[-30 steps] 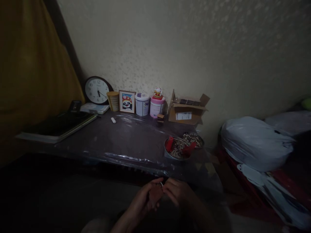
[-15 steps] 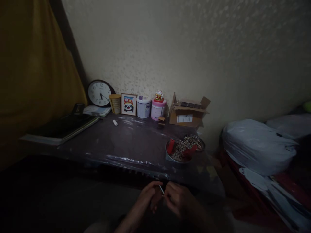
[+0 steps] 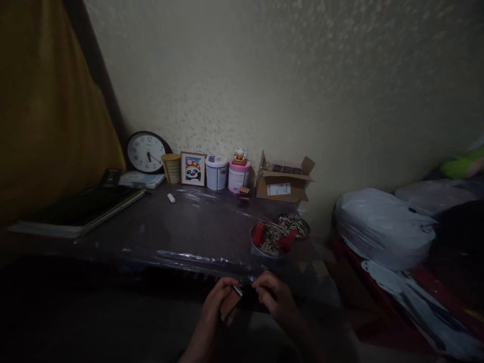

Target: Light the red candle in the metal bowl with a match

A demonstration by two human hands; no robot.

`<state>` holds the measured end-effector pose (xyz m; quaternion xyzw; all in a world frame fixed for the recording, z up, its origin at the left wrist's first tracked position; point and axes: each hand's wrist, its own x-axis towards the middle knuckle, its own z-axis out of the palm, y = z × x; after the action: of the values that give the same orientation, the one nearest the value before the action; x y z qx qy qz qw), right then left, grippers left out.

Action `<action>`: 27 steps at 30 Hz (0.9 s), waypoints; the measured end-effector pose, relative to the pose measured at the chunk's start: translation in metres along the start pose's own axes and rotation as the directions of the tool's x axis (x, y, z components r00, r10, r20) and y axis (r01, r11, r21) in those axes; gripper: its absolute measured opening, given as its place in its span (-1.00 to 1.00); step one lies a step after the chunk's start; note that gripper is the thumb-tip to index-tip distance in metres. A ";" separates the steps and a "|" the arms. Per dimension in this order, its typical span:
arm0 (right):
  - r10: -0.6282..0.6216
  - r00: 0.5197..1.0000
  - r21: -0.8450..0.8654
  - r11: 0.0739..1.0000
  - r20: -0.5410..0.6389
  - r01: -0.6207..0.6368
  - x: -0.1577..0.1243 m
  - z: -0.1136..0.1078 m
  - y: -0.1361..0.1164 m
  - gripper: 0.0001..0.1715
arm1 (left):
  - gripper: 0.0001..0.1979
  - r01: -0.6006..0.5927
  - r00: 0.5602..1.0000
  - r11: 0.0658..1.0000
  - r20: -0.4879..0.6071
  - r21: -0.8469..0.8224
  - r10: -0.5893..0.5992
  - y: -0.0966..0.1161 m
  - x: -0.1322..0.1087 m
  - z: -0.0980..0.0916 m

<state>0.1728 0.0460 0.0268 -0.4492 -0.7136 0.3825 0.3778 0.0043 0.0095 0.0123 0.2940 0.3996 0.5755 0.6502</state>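
Observation:
Below the table's front edge, my left hand (image 3: 216, 304) is closed around a small brown matchbox (image 3: 230, 303), with a pale strip along its upper end. To its right, my right hand (image 3: 275, 296) pinches a thin, short stick that looks like a matchstick (image 3: 254, 285), dim and hard to make out. A small gap separates the two hands. On the table just beyond them stands a round metal bowl (image 3: 252, 248) of small mixed bits with red pieces at its sides. Behind it, a second bowl (image 3: 309, 230) holds many short sticks.
Along the wall stand a clock (image 3: 146, 152), a yellow cup (image 3: 172, 169), a framed panda picture (image 3: 193, 170), a white tub (image 3: 217, 174), a pink-lidded tub (image 3: 238, 180) with a figurine and an open cardboard box (image 3: 282, 189). White bags (image 3: 385, 224) lie at right.
My hands have moved apart. The left has turned so that the matchbox's brown side shows, and the right has drawn away with the stick. The camera view has shifted slightly.

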 end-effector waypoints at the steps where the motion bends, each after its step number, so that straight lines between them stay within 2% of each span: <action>1: 0.048 0.999 0.066 0.997 -0.018 -0.047 0.001 0.002 0.000 -0.90 | -0.82 -0.008 1.000 1.000 -0.010 -0.009 0.008 0.000 0.000 0.000; 3: 0.115 0.993 0.200 0.974 -0.037 -0.105 0.002 0.006 -0.001 -0.93 | -0.81 -0.025 0.999 0.999 -0.023 -0.027 0.025 -0.001 0.002 -0.001; 5: 0.133 0.990 0.341 0.934 -0.050 -0.108 0.003 0.011 -0.004 -0.91 | -0.79 -0.035 0.999 0.998 -0.041 -0.051 0.032 -0.002 0.004 -0.001; 9: 0.162 0.984 0.601 0.794 -0.067 -0.090 0.005 0.021 -0.010 -0.91 | -0.77 -0.040 0.995 0.991 -0.095 -0.125 0.028 -0.002 0.006 0.002; 12: 0.193 0.978 0.678 0.729 -0.078 -0.090 0.006 0.028 -0.009 -0.77 | -0.74 -0.009 0.991 0.986 -0.136 -0.164 -0.013 0.002 0.006 0.005; 14: 0.223 0.968 0.682 0.726 -0.111 -0.089 0.007 0.030 -0.008 -0.78 | -0.75 0.023 0.986 0.983 -0.156 -0.180 -0.052 0.005 0.006 0.008; 17: 0.271 0.939 0.655 0.753 -0.213 -0.068 0.010 0.028 -0.007 -0.79 | -0.77 0.041 0.983 0.979 -0.169 -0.198 -0.076 0.010 0.007 0.009; 19: 0.244 0.921 0.595 0.803 -0.303 -0.016 0.013 0.024 -0.010 -0.82 | -0.76 0.024 0.989 0.979 -0.140 -0.204 -0.054 0.015 0.007 0.009; 24: 0.015 0.853 0.258 0.956 -0.521 0.140 0.017 0.008 -0.025 -0.84 | -0.68 -0.028 0.998 0.979 -0.054 -0.201 0.017 0.032 0.004 0.015; 27: -0.170 0.800 0.000 0.978 -0.575 0.207 0.015 0.001 -0.036 -0.86 | -0.63 -0.029 0.999 0.980 0.023 -0.195 0.034 0.040 0.006 0.024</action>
<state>0.1542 0.0483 0.0613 -0.4579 -0.5960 0.2127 0.6243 0.0047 0.0236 0.0575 0.2431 0.3282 0.6181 0.6717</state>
